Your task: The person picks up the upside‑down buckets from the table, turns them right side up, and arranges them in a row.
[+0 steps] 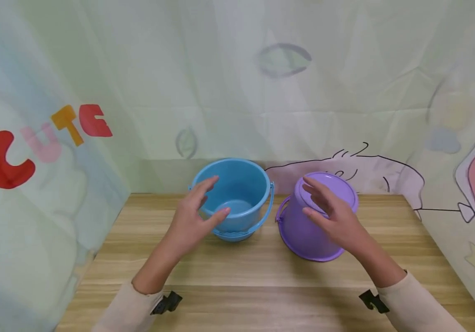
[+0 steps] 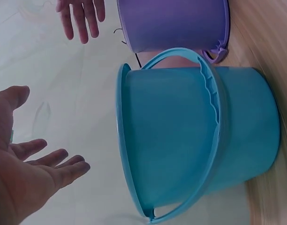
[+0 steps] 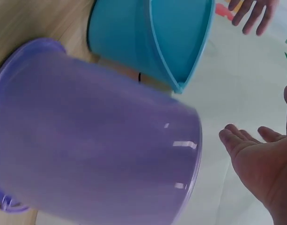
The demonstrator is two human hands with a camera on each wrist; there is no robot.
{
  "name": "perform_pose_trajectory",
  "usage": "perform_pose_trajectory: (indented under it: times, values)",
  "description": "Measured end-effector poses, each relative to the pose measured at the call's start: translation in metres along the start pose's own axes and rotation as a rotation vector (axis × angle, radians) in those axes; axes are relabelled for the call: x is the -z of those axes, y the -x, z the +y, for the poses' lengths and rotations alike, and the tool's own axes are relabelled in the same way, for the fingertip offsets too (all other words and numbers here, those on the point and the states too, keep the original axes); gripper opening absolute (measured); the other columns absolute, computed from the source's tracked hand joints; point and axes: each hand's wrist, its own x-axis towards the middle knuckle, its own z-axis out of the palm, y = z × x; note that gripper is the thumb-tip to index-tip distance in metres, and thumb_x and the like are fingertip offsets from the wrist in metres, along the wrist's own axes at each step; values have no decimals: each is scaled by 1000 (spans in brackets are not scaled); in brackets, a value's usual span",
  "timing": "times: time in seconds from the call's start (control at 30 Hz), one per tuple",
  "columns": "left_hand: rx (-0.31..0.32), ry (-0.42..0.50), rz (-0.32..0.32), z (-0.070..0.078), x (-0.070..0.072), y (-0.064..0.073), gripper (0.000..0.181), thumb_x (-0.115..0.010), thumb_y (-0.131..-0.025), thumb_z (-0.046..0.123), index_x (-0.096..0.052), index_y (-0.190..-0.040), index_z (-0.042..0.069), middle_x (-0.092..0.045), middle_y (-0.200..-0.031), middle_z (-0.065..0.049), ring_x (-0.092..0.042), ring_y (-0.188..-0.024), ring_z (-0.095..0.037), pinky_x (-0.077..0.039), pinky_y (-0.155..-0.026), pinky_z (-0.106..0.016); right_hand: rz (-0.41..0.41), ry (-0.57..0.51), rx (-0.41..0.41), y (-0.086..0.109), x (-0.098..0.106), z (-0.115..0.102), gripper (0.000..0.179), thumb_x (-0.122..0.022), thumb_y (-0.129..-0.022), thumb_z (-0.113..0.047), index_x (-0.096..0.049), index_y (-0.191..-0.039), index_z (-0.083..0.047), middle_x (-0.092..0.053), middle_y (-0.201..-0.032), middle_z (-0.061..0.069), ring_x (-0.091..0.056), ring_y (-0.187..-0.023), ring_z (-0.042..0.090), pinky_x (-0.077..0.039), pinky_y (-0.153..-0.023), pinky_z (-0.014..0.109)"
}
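Observation:
A blue bucket [image 1: 237, 226] stands upright on the wooden table, its mouth facing up and its handle hanging down at the front. To its right a purple bucket [image 1: 307, 233] sits upside down, base on top, with its handle [image 1: 282, 210] at the left side. My left hand [image 1: 191, 219] hovers by the blue bucket's near left rim, fingers spread and thumb apart; the left wrist view shows a gap between that hand [image 2: 33, 164] and the rim. Over the purple bucket hangs my right hand [image 1: 337, 221], fingers loosely extended, holding nothing; the right wrist view shows it [image 3: 260, 164] apart from the bucket's base.
A printed curtain [image 1: 229, 92] rises right behind both buckets and along the left and right sides of the table [image 1: 237, 295]. Red, pink and orange letters show on its left part. Each sleeve carries a black strap piece [image 1: 167, 303] at the wrist.

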Motion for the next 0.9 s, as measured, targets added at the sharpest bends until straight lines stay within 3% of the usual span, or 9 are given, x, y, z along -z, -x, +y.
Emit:
perform_pose_trajectory:
  times: [0.07, 0.23, 0.37, 0.5, 0.7, 0.8, 0.9]
  values:
    - [-19, 9, -12, 3, -3, 0, 75, -83, -89, 17, -46, -152, 4, -51, -152, -18, -51, -140, -38, -50, -107, -56, 21, -21, 20, 5, 6, 4, 66, -65, -99, -1, -39, -159, -13, -45, -159, 19, -48, -146, 28, -36, -115, 14]
    - [-72, 7, -26, 8, -13, 0, 74, -86, -85, 19, -51, -149, 7, -55, -147, -14, -55, -136, -34, -54, -105, -51, 68, -43, 117, 17, 16, 9, 68, -69, -90, 13, -47, -152, -5, -53, -154, 5, -54, -139, 8, -43, -113, 20]
    - [-167, -35, -19, 10, -25, 1, 72, -90, -81, 22, -56, -143, 7, -59, -143, -12, -57, -134, -31, -53, -106, -50, 96, -60, 182, 28, 23, 12, 70, -71, -80, 24, -51, -145, 5, -58, -148, -4, -57, -134, 10, -48, -110, 24]
    - [-243, -38, -33, 11, -36, 0, 71, -92, -78, 22, -58, -139, 8, -61, -140, -11, -56, -134, -28, -51, -108, -49, 116, -99, 250, 37, 29, 19, 69, -72, -74, 29, -53, -138, 13, -62, -142, 2, -61, -129, 12, -51, -106, 24]
    - [-299, -47, -86, 12, -51, -1, 71, -93, -76, 24, -59, -137, 6, -61, -138, -10, -56, -134, -27, -50, -110, -47, 158, -188, 382, 47, 37, 35, 50, -77, -81, 17, -55, -125, 24, -69, -128, 12, -67, -118, 16, -55, -98, 22]
    - [-332, -61, -128, 11, -59, 0, 72, -92, -76, 23, -58, -136, 4, -59, -139, -12, -56, -134, -29, -50, -110, -46, 168, -173, 380, 53, 40, 43, 47, -78, -82, 14, -57, -122, 24, -70, -122, 13, -67, -116, 16, -56, -97, 21]
    - [-350, -62, -177, 10, -68, 2, 72, -92, -77, 23, -58, -137, 4, -58, -140, -13, -55, -135, -29, -51, -110, -44, 176, -89, 349, 63, 45, 50, 49, -78, -75, 22, -60, -120, 21, -69, -119, 15, -67, -114, 14, -56, -95, 20]
